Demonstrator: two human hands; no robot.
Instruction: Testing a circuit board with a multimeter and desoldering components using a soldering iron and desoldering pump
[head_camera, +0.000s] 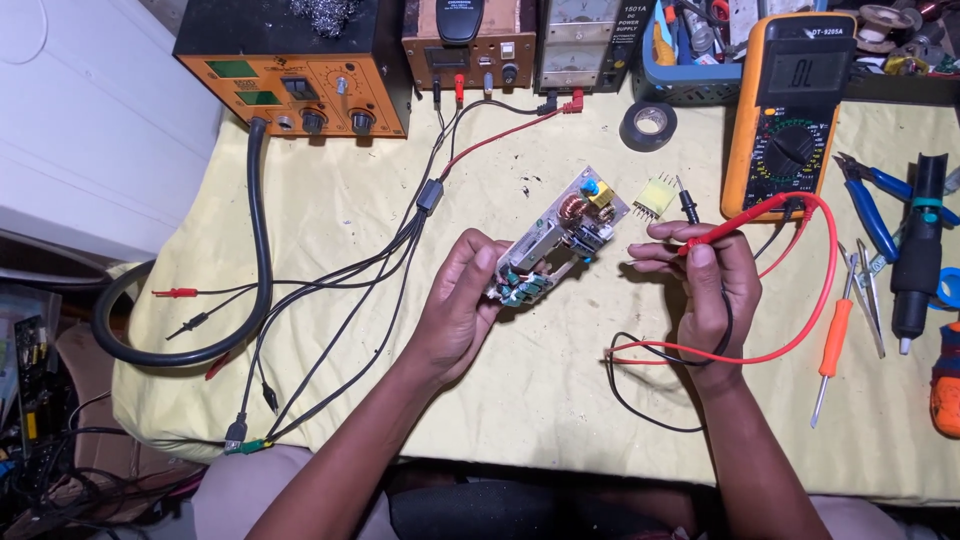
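My left hand (458, 300) grips a long circuit board (560, 232) by its near end, holding it tilted above the yellow cloth (540, 390). The board carries a copper coil, a blue part and a yellow block at its far end. My right hand (706, 285) pinches a red meter probe (735, 218) just right of the board; its red lead loops round my wrist. A black probe (688, 203) lies beside a small yellow transformer (654, 197). Both leads run to the orange-cased multimeter (790, 110) at the upper right.
An orange rework station (300, 85), a brown box (470, 45) and a power supply (585, 45) line the back edge, with black cables trailing left. A tape roll (648, 125) sits near them. Blue pliers (870, 205), tweezers, an orange screwdriver (832, 345) and a black tool (918, 255) lie at right.
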